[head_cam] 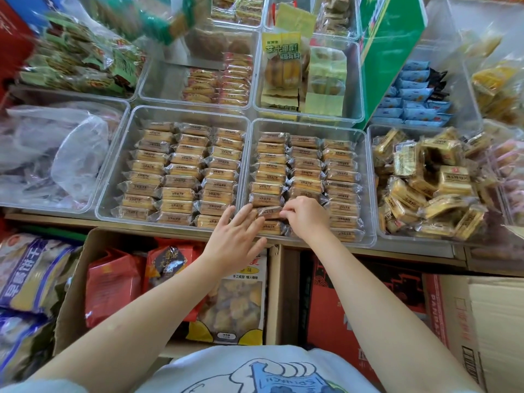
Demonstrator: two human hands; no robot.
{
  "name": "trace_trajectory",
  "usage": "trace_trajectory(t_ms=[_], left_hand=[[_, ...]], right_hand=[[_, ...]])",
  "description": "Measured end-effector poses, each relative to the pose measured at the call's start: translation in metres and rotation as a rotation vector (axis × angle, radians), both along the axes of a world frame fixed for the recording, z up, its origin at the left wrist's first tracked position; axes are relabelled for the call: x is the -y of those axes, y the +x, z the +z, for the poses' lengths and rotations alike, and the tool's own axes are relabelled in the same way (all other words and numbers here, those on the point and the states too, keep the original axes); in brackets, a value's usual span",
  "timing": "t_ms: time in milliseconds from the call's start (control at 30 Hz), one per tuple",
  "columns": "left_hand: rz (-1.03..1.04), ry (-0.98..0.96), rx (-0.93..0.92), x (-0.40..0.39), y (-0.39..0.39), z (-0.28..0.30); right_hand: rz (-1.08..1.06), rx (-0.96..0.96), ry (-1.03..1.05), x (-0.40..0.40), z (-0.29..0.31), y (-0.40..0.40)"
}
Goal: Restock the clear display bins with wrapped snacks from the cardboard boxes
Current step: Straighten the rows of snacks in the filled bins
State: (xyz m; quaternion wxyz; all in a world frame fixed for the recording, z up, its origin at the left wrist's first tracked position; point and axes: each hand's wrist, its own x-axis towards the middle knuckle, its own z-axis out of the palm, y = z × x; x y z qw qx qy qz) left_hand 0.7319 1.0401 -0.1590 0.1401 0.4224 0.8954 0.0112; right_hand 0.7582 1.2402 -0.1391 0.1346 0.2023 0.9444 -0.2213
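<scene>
Head view: two clear plastic bins (368, 182) are packed with neat rows of crinkly wrapped snacks (306, 165). One snack (269, 212) at the front row gets pinched by the right hand (307, 219); left hand (236, 236) is laid flat, fingers straight, alongside. Cardboard box (73, 293) below holds glossy red bags.

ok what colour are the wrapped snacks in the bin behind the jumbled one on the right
Light blue wrappers, with a few dark ones beside them; the head view shows it.

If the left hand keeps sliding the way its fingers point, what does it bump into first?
Probably the wrapped snack just past the left hand fingertips, in the near left corner of the clear bin; the right hand pinches its other end. Depth is unclear, so they may already touch.
</scene>
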Motion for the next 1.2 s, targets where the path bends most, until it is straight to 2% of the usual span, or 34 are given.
trace_trajectory(t_ms=[133, 267, 400, 500, 700, 833, 1000, 1067, 1200], left_hand=[[0.012, 0.023, 0.008, 0.000, -0.001, 0.002], [0.037, 0.026, 0.004, -0.004, -0.012, 0.003], [0.019, -0.055, -0.010, -0.016, -0.029, 0.006], [-0.004, -0.084, -0.016, -0.018, -0.031, 0.007], [0.013, -0.035, -0.024, -0.016, -0.028, 0.004], [-0.013, -0.021, -0.010, -0.011, -0.026, 0.005], [-0.047, 0.014, -0.073, -0.013, -0.033, 0.004], [-0.028, 0.016, -0.066, -0.018, -0.039, 0.007], [0.011, -0.064, -0.027, -0.034, -0.057, 0.014]], right_hand=[[0.028, 0.070, -0.001, 0.001, 0.003, 0.007], [-0.096, -0.133, -0.022, -0.001, 0.012, -0.004], [-0.018, 0.046, 0.078, 0.009, 0.012, -0.017], [-0.060, 0.068, 0.106, 0.016, 0.005, -0.021], [-0.193, 0.001, -0.152, 0.008, 0.001, -0.033], [-0.239, -0.022, -0.186, 0.003, -0.004, -0.027], [-0.021, 0.179, -0.026, -0.006, 0.004, -0.031], [-0.024, 0.134, -0.016, -0.013, 0.010, -0.035], [-0.121, -0.122, 0.039, -0.017, 0.016, -0.048]])
